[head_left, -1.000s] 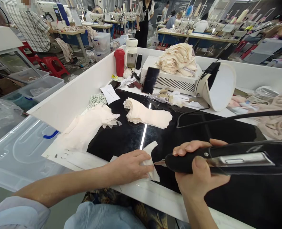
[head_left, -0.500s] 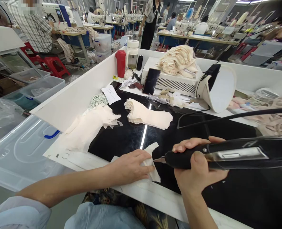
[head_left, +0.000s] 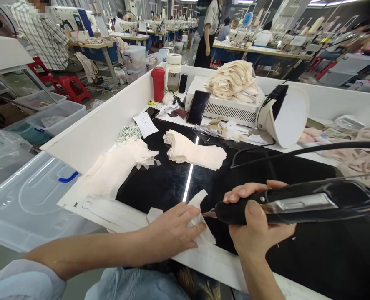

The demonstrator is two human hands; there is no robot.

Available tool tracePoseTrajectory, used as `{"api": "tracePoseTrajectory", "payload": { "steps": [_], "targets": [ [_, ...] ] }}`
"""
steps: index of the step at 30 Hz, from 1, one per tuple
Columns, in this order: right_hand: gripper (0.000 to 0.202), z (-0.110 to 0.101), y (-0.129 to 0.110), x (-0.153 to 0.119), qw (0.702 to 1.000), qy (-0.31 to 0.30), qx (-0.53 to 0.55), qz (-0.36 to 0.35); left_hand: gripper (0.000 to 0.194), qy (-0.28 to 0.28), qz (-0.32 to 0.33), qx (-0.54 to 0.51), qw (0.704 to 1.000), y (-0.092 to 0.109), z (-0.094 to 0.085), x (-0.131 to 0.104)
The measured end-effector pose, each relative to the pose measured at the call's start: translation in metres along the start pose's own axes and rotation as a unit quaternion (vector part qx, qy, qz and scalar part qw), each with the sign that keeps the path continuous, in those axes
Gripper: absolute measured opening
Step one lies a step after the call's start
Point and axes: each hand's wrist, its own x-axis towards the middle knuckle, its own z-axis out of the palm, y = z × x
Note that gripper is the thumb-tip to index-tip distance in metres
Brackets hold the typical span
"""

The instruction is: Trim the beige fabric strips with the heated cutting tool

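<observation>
My left hand (head_left: 175, 229) lies on a small off-white fabric piece (head_left: 207, 235) near the front edge of the black work surface (head_left: 159, 183), fingers pressed together and holding it. Part of the piece is hidden under the fingers. My right hand (head_left: 256, 225) is wrapped round a black corded hand tool (head_left: 353, 202) with a silver strip along its side. The tool's thin metal tip points left and meets the fabric's right edge by my left fingertips. Beyond my hands lie a stack of cream fabric pieces (head_left: 197, 152) and a larger cream pile (head_left: 109, 168).
A white lamp (head_left: 289, 116), a phone (head_left: 198, 107), a white box (head_left: 231, 109) bearing folded fabric, a red cup (head_left: 158, 83) and a jug (head_left: 173, 75) stand at the back. The tool's black cable (head_left: 328, 146) runs off right. White walls (head_left: 103, 121) border the table.
My left hand has shifted slightly and the fabric piece under it has turned a little, its lower end now farther right. The tool has moved slightly left at its rear. A person behind has moved right.
</observation>
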Motion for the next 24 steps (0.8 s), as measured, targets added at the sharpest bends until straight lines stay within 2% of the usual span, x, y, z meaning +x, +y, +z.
{"api": "tracePoseTrajectory", "payload": {
  "steps": [2,4,6,8,11,13,17,24],
  "targets": [
    [0.043,-0.004,-0.003,-0.002,1.0,-0.005,0.001,0.001,0.062,-0.007,-0.004,0.02,1.0,0.009,-0.002,-0.002],
    [0.043,-0.008,-0.006,-0.004,1.0,-0.006,0.002,-0.001,0.051,0.012,0.003,0.022,1.0,0.008,-0.004,0.0],
    [0.044,-0.01,-0.008,-0.005,1.0,-0.005,0.003,-0.005,0.034,0.044,0.014,0.006,0.999,-0.004,-0.005,0.005],
    [0.043,-0.011,-0.008,-0.005,1.0,-0.002,0.003,-0.006,0.025,0.067,0.035,-0.016,0.997,-0.023,-0.007,0.015],
    [0.041,-0.011,-0.006,-0.005,1.0,-0.004,0.002,-0.006,0.029,0.031,0.104,-0.053,0.993,-0.052,-0.008,0.033],
    [0.041,-0.011,-0.006,-0.006,1.0,-0.01,0.0,-0.007,0.032,-0.013,0.136,-0.085,0.987,-0.067,-0.009,0.042],
    [0.041,-0.014,-0.005,-0.009,1.0,-0.017,-0.002,-0.009,0.032,-0.086,0.149,-0.126,0.977,-0.083,-0.006,0.046],
    [0.042,-0.016,-0.004,-0.011,1.0,-0.026,0.003,-0.015,0.034,-0.089,0.139,-0.138,0.977,-0.094,-0.007,0.038]
  ]
}}
